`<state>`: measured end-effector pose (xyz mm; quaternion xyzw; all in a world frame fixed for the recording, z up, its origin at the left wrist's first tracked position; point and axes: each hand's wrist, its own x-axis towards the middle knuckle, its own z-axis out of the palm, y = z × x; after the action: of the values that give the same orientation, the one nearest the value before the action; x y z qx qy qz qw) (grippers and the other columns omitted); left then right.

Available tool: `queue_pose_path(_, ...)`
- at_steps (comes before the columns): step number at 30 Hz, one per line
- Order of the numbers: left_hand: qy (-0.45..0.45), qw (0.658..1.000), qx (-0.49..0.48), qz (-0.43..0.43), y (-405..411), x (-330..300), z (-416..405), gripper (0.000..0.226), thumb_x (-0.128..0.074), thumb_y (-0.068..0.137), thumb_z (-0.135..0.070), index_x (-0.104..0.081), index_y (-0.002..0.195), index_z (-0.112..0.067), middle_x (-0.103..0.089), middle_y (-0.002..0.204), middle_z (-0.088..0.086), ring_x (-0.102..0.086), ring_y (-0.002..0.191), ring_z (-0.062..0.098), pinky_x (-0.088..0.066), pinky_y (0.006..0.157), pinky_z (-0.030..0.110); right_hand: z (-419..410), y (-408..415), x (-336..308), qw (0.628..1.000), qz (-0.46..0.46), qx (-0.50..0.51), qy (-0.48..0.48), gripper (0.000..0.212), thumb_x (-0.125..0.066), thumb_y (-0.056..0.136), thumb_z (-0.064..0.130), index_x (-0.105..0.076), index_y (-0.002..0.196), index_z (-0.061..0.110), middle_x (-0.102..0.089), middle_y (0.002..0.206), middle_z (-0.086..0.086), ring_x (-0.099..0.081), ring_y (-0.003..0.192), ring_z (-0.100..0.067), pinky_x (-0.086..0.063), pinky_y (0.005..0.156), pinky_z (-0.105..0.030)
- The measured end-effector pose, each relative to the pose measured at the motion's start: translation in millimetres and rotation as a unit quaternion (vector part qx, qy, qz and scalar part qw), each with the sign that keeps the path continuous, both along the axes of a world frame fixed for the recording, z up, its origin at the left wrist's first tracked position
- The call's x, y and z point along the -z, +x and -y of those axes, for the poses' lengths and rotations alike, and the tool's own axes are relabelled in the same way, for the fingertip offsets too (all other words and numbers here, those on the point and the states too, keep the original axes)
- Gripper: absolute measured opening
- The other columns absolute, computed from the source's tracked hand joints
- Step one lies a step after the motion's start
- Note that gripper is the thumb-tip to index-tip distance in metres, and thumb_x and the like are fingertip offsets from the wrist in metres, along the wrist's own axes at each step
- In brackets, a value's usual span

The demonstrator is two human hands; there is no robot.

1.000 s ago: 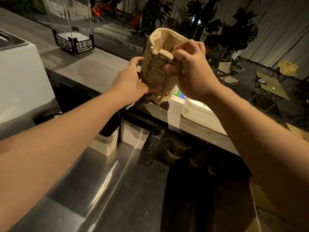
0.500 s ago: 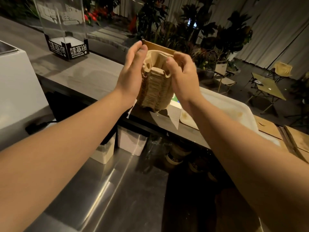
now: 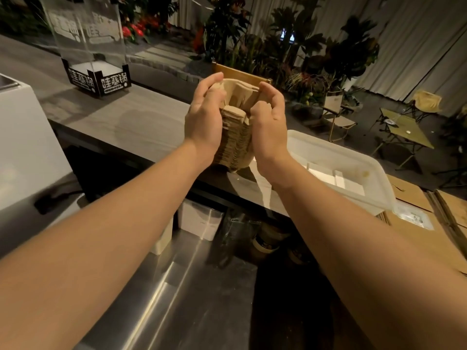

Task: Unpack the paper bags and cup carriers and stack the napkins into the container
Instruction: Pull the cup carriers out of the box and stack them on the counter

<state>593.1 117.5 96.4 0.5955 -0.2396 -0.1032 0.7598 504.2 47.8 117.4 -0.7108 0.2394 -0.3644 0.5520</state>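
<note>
A long grey stone-look counter [image 3: 131, 122] runs across the scene from the left edge towards the right, and a brushed stainless-steel worktop [image 3: 182, 286] lies below it, nearer the person. A white boxy appliance [image 3: 22, 137] stands at the left, beside the counter. On the right part of the counter sits a translucent white plastic container [image 3: 353, 157], rectangular and shallow, with white folded napkins [image 3: 328, 176] lying flat inside it. Flat brown cardboard sheets [image 3: 424, 223] lie just beyond the container's right end. At the far left of the counter stands a clear acrylic box with a black lettered base [image 3: 97, 79].

Over the counter's near edge, just left of the container, a nested stack of brown moulded-pulp cup carriers [image 3: 236, 137] is held between both hands, standing on end, its layered edges facing the camera. The left hand [image 3: 203, 120] grips the stack's left side, fingers curled over the top. The right hand [image 3: 269, 122] grips the right side, fingers hooked over the top rim and thumb pressed into the front. A brown paper bag edge [image 3: 240, 74] shows just behind the stack; whether it touches the carriers cannot be told.
</note>
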Motion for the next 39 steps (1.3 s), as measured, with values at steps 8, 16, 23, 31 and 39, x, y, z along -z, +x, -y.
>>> queue_pose_path(8,0.046,0.997,0.054,0.002,3.6,-5.6,-12.3,0.043,-0.047,0.100,-0.052,-0.052,0.142,-0.046,-0.059,0.139,-0.006,-0.058,0.124,0.016,-0.050,0.107,0.047,2.3,-4.8,-4.0,0.999,-0.043,-0.027,-0.017,0.062,-0.038,0.100,0.058,-0.022,0.157,0.040,-0.045,0.153,-0.002,-0.049,0.133,-0.020,-0.044,0.111,-0.051)
queue_pose_path(16,0.089,0.995,-0.038,0.032,-11.5,-27.8,-35.1,0.058,-0.050,0.101,-0.058,-0.045,0.148,-0.025,-0.056,0.139,-0.003,-0.053,0.123,0.013,-0.044,0.099,0.033,-14.0,-41.0,-13.1,0.995,-0.009,0.064,-0.072,0.066,-0.038,0.102,0.057,-0.029,0.156,0.019,-0.032,0.156,-0.004,-0.040,0.135,-0.012,-0.036,0.111,-0.025)
queue_pose_path(23,0.057,0.989,-0.133,0.042,-60.8,-25.3,-58.2,0.049,-0.053,0.088,-0.063,-0.058,0.125,-0.031,-0.056,0.129,-0.005,-0.048,0.126,0.019,-0.044,0.103,0.039,-28.2,-96.7,-15.2,0.989,0.001,0.085,-0.123,0.035,-0.043,0.108,0.035,-0.049,0.136,0.015,-0.046,0.131,0.001,-0.046,0.103,0.009,-0.034,0.081,0.003)
queue_pose_path(31,0.017,0.999,-0.050,0.002,-174.8,-20.8,-70.4,0.029,-0.050,0.094,-0.053,-0.058,0.113,-0.032,-0.058,0.118,-0.004,-0.056,0.108,0.011,-0.047,0.086,0.031,-44.0,-194.4,-12.0,0.993,-0.021,0.031,-0.108,0.019,-0.049,0.105,0.035,-0.059,0.115,0.023,-0.066,0.103,0.004,-0.064,0.097,-0.018,-0.056,0.086,-0.035)
queue_pose_path(39,0.091,0.991,0.096,-0.010,-306.0,-3.6,-44.1,0.024,-0.051,0.102,-0.039,-0.070,0.103,-0.025,-0.060,0.086,-0.004,-0.058,0.095,0.017,-0.046,0.097,0.041,-15.4,-331.9,4.8,0.993,-0.086,0.001,-0.085,0.021,-0.052,0.105,0.035,-0.067,0.109,0.020,-0.067,0.086,0.001,-0.063,0.078,-0.010,-0.051,0.067,-0.018)
